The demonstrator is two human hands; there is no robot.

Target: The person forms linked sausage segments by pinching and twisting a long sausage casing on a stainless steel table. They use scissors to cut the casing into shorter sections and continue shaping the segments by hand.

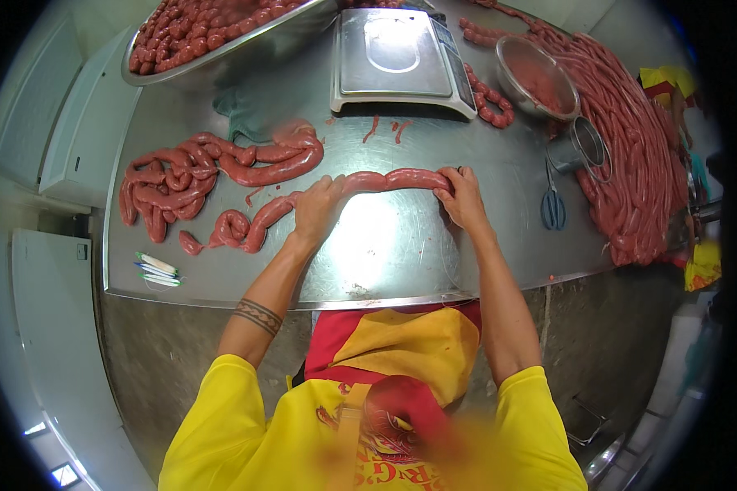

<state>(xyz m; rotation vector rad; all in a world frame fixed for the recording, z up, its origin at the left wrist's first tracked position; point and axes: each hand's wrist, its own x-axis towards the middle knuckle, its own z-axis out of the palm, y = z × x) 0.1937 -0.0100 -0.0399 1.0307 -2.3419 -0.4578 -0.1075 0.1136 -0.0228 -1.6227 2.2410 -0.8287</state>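
Note:
A raw sausage length point(385, 180) stretches between my hands over the steel table point(368, 270), pinched into links. My left hand point(318, 209) is closed around it, palm down. At its right end, the fingers of my right hand point(464, 199) are closed on the casing. Left of my left hand, the same strand runs on into a loose curl point(236, 228). Behind it lies a thicker raw sausage coil point(168, 184), heaped and looping toward the table's middle. A thin pale string point(444, 266) trails on the metal below my right hand.
A scale point(395, 61) stands at the back, beside a large metal basin point(246, 49) of tied sausages. To the right are a metal bowl point(536, 78), a steel cup point(577, 147), blue-handled scissors point(553, 209) and a long sausage pile point(630, 155). String bundles point(157, 270) lie front left.

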